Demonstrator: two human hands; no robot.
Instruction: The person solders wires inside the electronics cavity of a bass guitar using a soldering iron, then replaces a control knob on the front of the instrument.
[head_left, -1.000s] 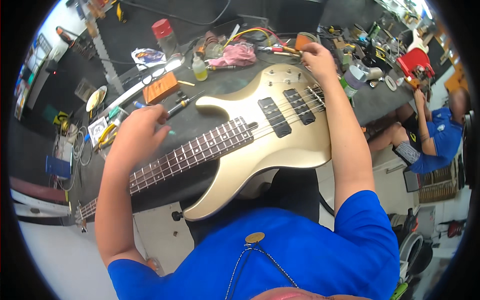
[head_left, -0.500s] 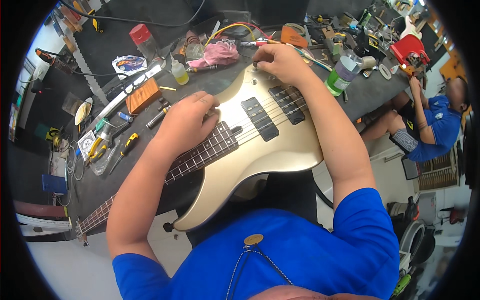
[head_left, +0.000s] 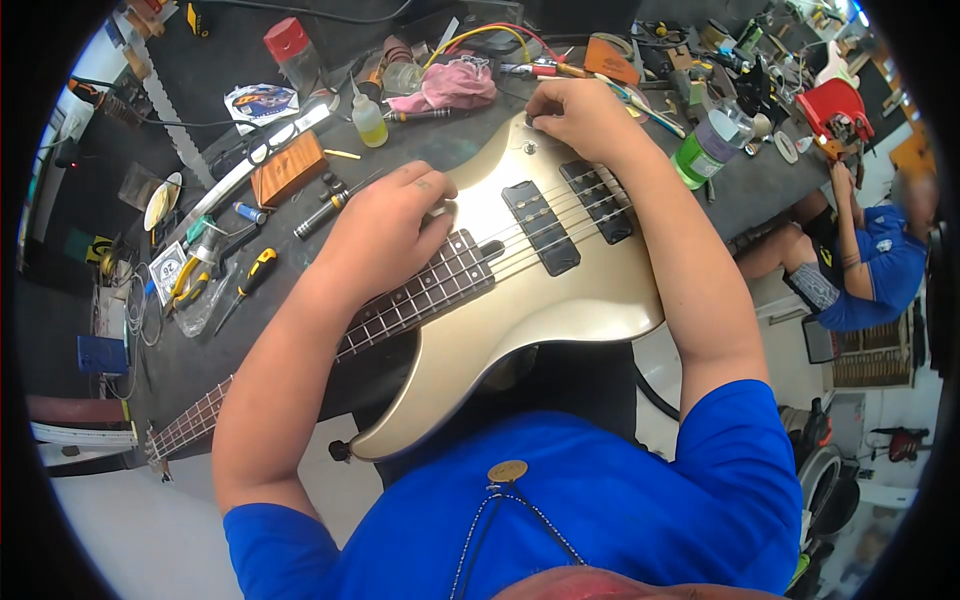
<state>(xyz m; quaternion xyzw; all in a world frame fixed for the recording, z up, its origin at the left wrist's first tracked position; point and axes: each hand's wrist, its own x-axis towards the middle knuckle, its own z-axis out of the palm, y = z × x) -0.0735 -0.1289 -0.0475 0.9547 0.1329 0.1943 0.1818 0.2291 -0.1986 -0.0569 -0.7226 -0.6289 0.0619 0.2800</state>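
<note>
A gold bass guitar (head_left: 500, 310) with two black pickups, strings and a dark fretboard lies across the bench edge and my body. My left hand (head_left: 400, 215) is curled over its upper horn, just above where the neck joins, with some fingertips hidden. My right hand (head_left: 570, 120) pinches a small control knob (head_left: 531, 122) at the upper edge of the body; a bare metal fitting (head_left: 530, 148) shows just below it. A screwdriver (head_left: 250, 280) and a striped cylindrical tool (head_left: 315, 222) lie left of the bass.
The dark bench (head_left: 725, 200) carries a wooden block (head_left: 285, 170), dropper bottle (head_left: 370, 125), pink rag (head_left: 460, 85), red-capped jar (head_left: 290, 55), green-labelled bottle (head_left: 705, 150), cables and several tools. At right, a seated person (head_left: 880, 270) in blue works on a red object (head_left: 830, 105).
Since a second ago, my left hand has moved right onto the bass's horn. My right hand has moved left to the knob and closed on it. The bass's neck end has dropped lower in view.
</note>
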